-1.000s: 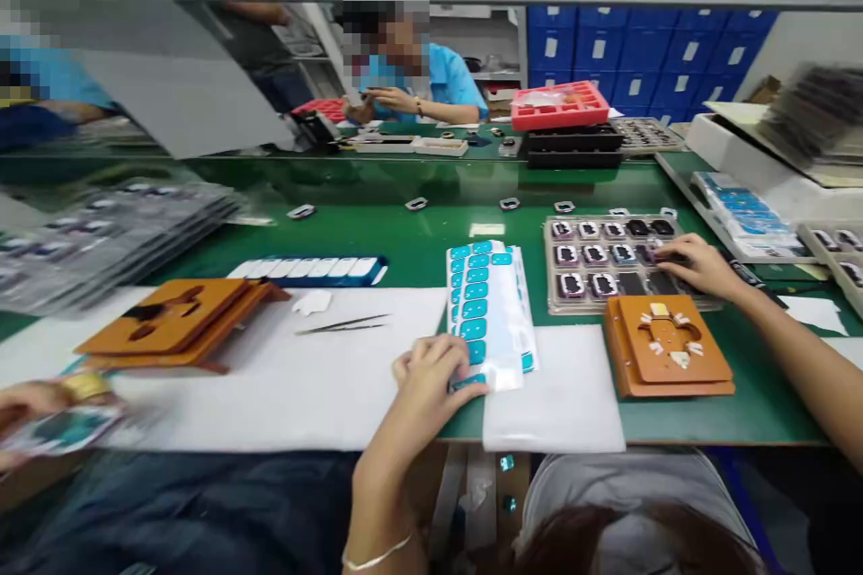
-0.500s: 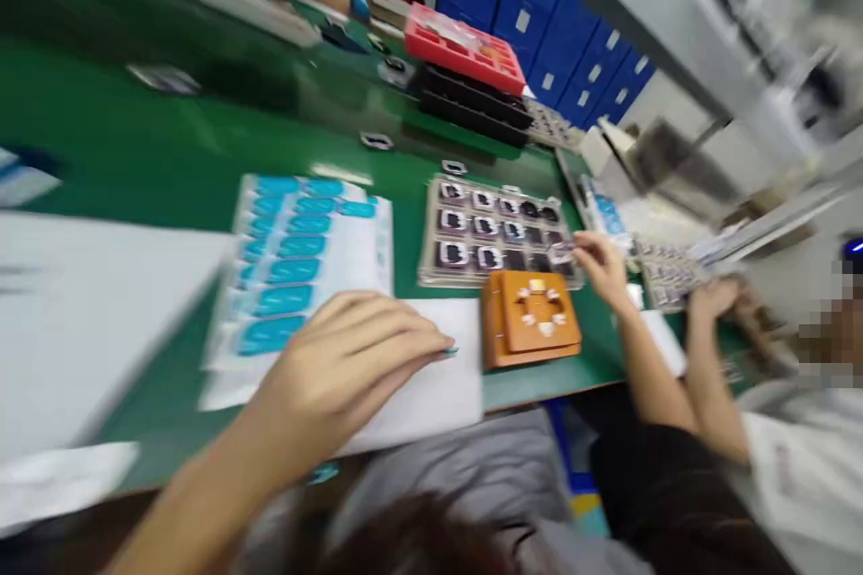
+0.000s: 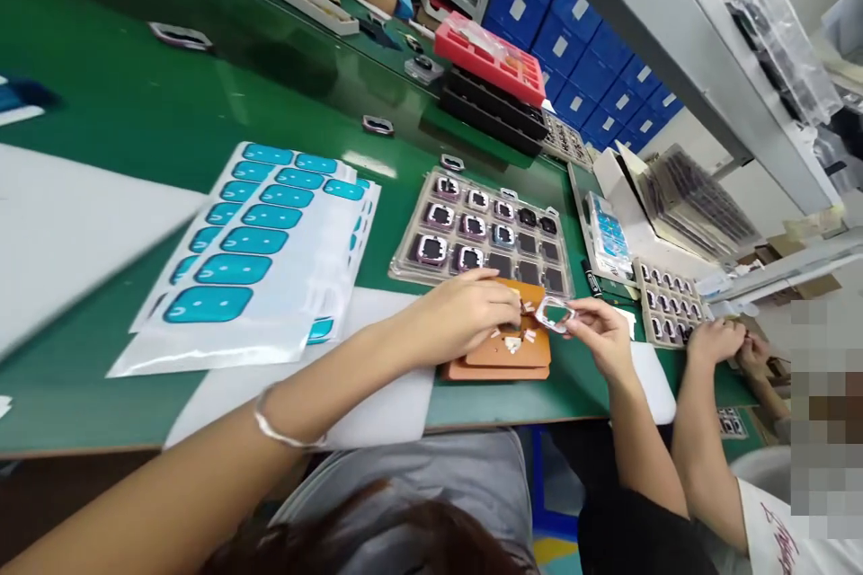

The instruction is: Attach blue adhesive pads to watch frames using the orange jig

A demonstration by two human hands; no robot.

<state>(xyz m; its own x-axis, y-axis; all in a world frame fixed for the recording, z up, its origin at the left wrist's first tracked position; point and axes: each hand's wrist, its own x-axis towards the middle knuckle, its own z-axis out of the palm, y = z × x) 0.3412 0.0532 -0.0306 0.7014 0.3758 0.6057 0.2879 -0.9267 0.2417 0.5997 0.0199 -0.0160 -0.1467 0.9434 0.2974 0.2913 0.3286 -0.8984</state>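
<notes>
My left hand [image 3: 475,314] is over the orange jig block [image 3: 502,359], its fingertips pinched at the small white pegs on top. A bit of teal film shows at those fingertips, mostly hidden by them. My right hand [image 3: 602,334] pinches a silver-pink watch case frame [image 3: 554,314] by its right edge, just above the block's right side. Behind the block, a clear plastic tray [image 3: 413,265] holds several similar frames and some dark square pieces. Sheets of teal stickers [image 3: 254,240] lie to the left of my left hand.
A white sheet [image 3: 391,413] lies under my left forearm. At the back stand a red tray [image 3: 485,58] and black trays [image 3: 492,112]. To the right, a co-worker's hands [image 3: 718,341] work beside another tray [image 3: 667,301]. A metal shelf [image 3: 674,27] slants overhead.
My left hand has moved right, from the white sheet to the orange block. My right hand has brought the frame from the tray toward the block. The view has shifted and sharpened.
</notes>
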